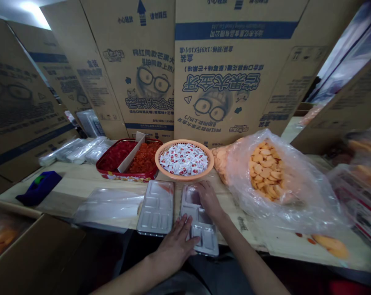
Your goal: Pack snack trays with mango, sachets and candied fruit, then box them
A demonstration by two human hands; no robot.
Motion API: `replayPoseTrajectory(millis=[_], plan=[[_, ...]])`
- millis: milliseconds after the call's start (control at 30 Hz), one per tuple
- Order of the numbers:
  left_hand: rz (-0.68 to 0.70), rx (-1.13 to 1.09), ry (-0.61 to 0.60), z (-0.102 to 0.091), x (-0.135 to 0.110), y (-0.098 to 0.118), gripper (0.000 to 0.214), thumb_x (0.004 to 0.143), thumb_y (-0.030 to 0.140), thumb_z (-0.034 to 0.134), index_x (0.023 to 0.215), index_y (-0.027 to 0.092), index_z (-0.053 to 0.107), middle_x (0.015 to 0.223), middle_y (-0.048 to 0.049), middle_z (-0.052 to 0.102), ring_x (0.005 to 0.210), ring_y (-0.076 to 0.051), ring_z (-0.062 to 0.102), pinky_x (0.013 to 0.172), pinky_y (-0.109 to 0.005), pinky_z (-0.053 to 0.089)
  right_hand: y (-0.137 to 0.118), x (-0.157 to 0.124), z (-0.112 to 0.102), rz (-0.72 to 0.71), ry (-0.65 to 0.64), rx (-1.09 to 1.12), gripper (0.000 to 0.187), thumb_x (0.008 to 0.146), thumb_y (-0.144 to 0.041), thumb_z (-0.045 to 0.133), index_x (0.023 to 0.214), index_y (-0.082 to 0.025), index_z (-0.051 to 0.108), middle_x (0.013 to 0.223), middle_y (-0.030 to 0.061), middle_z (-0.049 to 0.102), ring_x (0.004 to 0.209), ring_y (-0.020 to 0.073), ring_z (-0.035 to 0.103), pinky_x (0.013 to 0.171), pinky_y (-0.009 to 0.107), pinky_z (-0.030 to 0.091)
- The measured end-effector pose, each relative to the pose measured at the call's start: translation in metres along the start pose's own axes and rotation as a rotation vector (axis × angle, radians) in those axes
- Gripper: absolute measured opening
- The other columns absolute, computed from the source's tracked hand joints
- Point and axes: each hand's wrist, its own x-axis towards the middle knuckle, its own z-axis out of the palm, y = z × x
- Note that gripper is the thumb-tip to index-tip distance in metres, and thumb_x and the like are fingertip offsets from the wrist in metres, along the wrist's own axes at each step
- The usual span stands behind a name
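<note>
Clear plastic tray lies under spread left fingers and right fingers whose grip I cannot tell

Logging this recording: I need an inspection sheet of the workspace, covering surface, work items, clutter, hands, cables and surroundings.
Surface: pale tabletop; orange marks or pieces near its right front.
Work items: front tray under the hands; second tray to its left; divided red tub; orange basket of white packets; plastic bag of orange pieces.
Clutter: clear plastic sleeves; blue tape dispenser.
Left hand: spread on the front tray's near half.
Right hand: at its far end; grip unclear.
Cables: nothing seen.
Surroundings: printed cardboard boxes behind; open box lower left.
</note>
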Motion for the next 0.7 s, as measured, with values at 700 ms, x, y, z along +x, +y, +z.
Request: replayPoseTrajectory(millis=[700], plan=[[-0.570,-1.728,0.406,-0.048,0.037,0.011,0.043,0.066,0.024,0.070,0.103,0.016,0.050,0.094,-0.0091,0.067,0.081,-0.022,0.065,0.076,-0.037,0.050,0.019,0.016,-0.096,0.330,0.436,0.016,0.022,0.089,-0.026,0.037,0.093,-0.017,0.056,0.090,0.0081,0.056,0.089,0.0188,0.051,0.079,0.034,0.043]])
